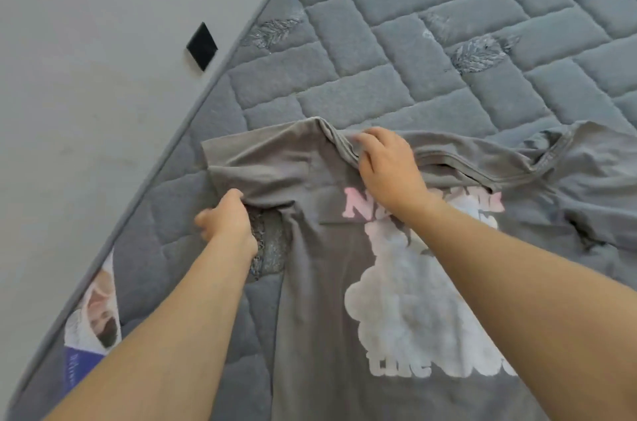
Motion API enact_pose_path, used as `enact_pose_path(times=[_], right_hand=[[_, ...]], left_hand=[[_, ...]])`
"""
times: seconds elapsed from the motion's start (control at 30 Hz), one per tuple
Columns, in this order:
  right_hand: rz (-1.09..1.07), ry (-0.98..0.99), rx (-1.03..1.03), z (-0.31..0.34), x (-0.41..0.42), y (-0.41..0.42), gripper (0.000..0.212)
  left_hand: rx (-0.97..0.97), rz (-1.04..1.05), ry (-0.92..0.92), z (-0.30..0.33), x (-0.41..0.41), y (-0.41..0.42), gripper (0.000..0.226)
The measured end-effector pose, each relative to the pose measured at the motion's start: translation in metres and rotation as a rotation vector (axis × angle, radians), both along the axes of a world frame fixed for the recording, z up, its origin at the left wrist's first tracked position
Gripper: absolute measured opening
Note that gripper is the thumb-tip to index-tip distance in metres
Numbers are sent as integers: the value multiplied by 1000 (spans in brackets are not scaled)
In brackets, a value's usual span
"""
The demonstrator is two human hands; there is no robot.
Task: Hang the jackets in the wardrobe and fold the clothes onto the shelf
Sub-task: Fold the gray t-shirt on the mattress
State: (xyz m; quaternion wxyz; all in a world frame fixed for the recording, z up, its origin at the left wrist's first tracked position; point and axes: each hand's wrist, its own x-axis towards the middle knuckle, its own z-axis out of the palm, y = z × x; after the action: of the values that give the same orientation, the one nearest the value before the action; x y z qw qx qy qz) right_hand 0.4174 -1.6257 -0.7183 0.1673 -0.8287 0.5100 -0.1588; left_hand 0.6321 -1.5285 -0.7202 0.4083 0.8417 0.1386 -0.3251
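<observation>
Nearest you, your two bare forearms reach up from the bottom edge over a soft grey cotton T-shirt (310, 300) with a white cloud print and pink lettering, spread print-side up on a grey quilted mattress (448, 41) stitched in a brick pattern with embroidered leaf motifs. The shirt's long axis runs from the bottom of the view up toward its ribbed collar (517, 165), which points away from you and lies slightly rumpled to the right. Your left hand (225, 217) has its fingers curled, pinching the lower edge of the left sleeve where it has been folded across toward the chest; the thumb lies on top of the cloth and the fingers tuck under it. Your right hand (386, 167) rests at the shoulder seam just left of the collar, fingers bent down and gripping a bunched ridge of fabric there. At the mattress's left edge sits a glossy printed label (93, 324), partly purple. Beyond the piped mattress border lies a smooth pale grey floor (86, 41), with a small flat black diamond-shaped tile (202, 46) set in it, just beside the mattress.
</observation>
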Motion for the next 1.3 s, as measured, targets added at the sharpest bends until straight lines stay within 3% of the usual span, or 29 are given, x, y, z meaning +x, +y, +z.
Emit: enact_pose_path(times=[0.07, 0.13, 0.23, 0.3, 0.4, 0.47, 0.53, 0.6, 0.67, 0.7, 0.77, 0.83, 0.9, 0.97, 1.07, 1.17, 1.23, 1.3], right_hand=[[95, 125, 126, 5, 54, -25, 40], [179, 261, 244, 1, 99, -45, 52], [148, 478, 316, -9, 141, -64, 59], [82, 508, 273, -12, 152, -68, 46], [65, 401, 337, -9, 160, -59, 27], [4, 189, 423, 2, 158, -58, 21], [-78, -75, 502, 18, 144, -68, 15], [-137, -181, 481, 36, 112, -83, 12], [-233, -185, 454, 44, 62, -97, 12], [-305, -169, 450, 44, 30, -101, 14], [-470, -33, 408, 38, -42, -97, 23], [-597, 167, 271, 27, -117, -77, 36], [-662, 293, 123, 6, -188, -46, 43], [-709, 395, 151, -18, -247, -12, 52], [-721, 445, 252, -58, -288, 21, 63], [-705, 391, 101, -83, -292, 25, 65], [-719, 351, 40, -92, -294, 24, 65], [-723, 327, 7, -96, -296, 24, 65]], left_hand=[[-155, 47, 196, -3, 17, 2, 63], [-265, -49, 342, -7, 24, 0, 47], [-305, -115, 372, -16, 30, 0, 34], [-359, -111, 319, -23, 29, 7, 24], [-437, -159, 216, -21, 26, 26, 11], [-525, -206, 20, -11, 24, 31, 12], [-551, -319, -343, 10, 14, 23, 24], [-565, -543, -693, 33, -13, 7, 28], [-615, -887, -865, 49, -57, -6, 27], [-566, -1115, -904, 49, -80, -10, 25], [-284, -1608, -879, 40, -121, -14, 16], [-83, -1842, -855, 25, -154, -15, 23], [-154, -1745, -924, 16, -184, -18, 31], [-170, -1661, -921, 4, -216, -32, 45], [57, -1664, -737, -25, -253, -59, 65], [228, -1738, -753, -52, -268, -79, 77], [164, -1826, -852, -52, -267, -87, 78], [-39, -1783, -982, -41, -257, -89, 69]])
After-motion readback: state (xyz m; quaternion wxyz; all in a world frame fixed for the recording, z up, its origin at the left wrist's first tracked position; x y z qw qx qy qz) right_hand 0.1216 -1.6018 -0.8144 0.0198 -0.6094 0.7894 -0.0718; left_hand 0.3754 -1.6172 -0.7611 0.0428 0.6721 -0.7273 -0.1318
